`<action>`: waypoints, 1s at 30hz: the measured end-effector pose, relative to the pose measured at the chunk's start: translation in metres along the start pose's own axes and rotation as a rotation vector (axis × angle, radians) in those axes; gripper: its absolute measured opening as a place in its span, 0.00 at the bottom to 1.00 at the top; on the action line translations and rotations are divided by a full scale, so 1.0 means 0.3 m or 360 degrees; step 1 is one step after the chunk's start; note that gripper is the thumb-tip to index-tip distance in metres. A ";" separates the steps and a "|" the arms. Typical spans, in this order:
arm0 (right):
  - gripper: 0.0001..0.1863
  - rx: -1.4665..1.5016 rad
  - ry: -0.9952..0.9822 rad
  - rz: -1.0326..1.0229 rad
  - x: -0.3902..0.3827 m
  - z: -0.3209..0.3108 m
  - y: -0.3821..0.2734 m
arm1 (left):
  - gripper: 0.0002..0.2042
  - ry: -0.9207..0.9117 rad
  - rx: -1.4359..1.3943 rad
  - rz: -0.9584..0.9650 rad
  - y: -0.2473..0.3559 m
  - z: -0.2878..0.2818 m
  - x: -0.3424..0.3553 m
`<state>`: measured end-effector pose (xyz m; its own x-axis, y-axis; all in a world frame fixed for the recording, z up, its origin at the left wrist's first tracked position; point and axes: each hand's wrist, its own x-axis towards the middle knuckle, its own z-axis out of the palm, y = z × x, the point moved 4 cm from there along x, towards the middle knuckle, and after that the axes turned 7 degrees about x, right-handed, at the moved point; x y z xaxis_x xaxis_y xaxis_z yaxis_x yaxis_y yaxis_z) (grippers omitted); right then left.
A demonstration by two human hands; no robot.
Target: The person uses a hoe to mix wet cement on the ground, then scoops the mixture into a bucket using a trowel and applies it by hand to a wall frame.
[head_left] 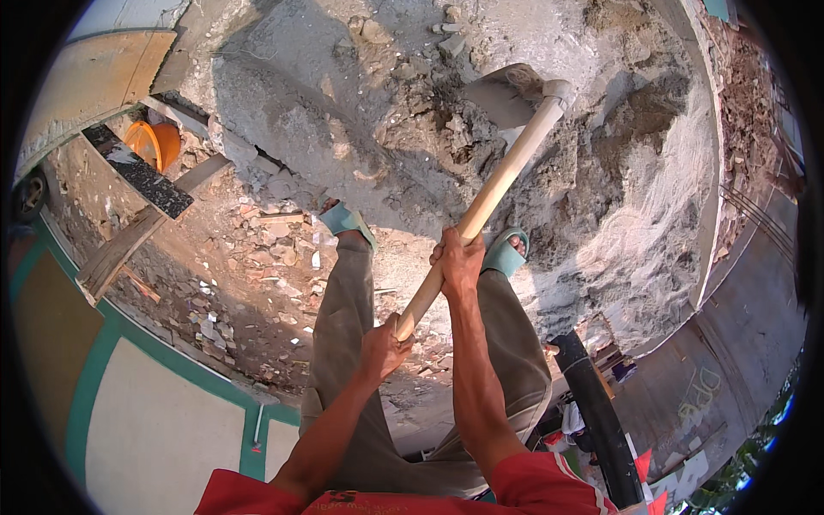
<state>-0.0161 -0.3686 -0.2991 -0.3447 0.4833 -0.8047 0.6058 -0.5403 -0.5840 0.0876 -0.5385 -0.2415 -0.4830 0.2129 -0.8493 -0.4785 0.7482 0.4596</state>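
Both my hands grip the pale wooden handle of a hoe (513,167). My left hand (384,350) is wrapped round the butt end of the handle, close to my body. Farther up it, between my knees and feet, my right hand (461,260) is closed round the shaft. The handle slants away to the far right, up to a metal collar. From there the broad grey blade (505,96) points left, over a heap of grey sandy material (378,129). Whether the blade touches the heap I cannot tell.
My feet, in green sandals (347,220), stand at the heap's near edge. Broken rubble (266,249) covers the ground at left, with wooden planks (129,240) and an orange bucket (154,144) beyond. A green-trimmed wall (163,421) stands near left; a dark post (596,412) near right.
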 end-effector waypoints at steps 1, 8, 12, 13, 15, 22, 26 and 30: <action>0.10 0.0005 0.0012 -0.0089 0.003 -0.009 -0.045 | 0.17 -0.0048 0.0055 0.0014 0.024 -0.003 0.021; 0.09 -0.0148 -0.0040 -0.0415 0.520 0.132 -0.148 | 0.15 0.0140 0.0078 0.0314 0.154 -0.051 0.545; 0.07 0.0044 -0.0095 0.0341 0.386 0.054 0.148 | 0.15 0.0019 0.0158 -0.0113 0.116 -0.061 0.229; 0.07 0.0118 -0.0130 0.0321 0.298 0.034 0.140 | 0.15 -0.0019 0.0249 -0.0192 0.115 -0.060 0.139; 0.09 0.0136 -0.0098 0.0273 0.146 -0.007 0.100 | 0.15 0.0085 -0.0081 -0.0082 0.071 -0.014 0.026; 0.08 0.0091 -0.0170 -0.0599 0.093 0.019 -0.260 | 0.16 0.0127 0.0084 0.0362 0.194 -0.069 0.189; 0.08 -0.0223 -0.0150 -0.0333 0.372 0.055 -0.163 | 0.16 0.0151 -0.0114 0.0201 0.197 0.017 0.316; 0.07 -0.0256 -0.0339 0.0566 0.331 0.051 0.144 | 0.16 0.0079 -0.0230 -0.0137 0.156 0.046 0.129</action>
<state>-0.0350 -0.3545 -0.4060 -0.2245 0.1249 -0.9664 0.8114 -0.5253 -0.2564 0.0565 -0.4865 -0.2566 -0.4696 0.1180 -0.8749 -0.6184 0.6633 0.4214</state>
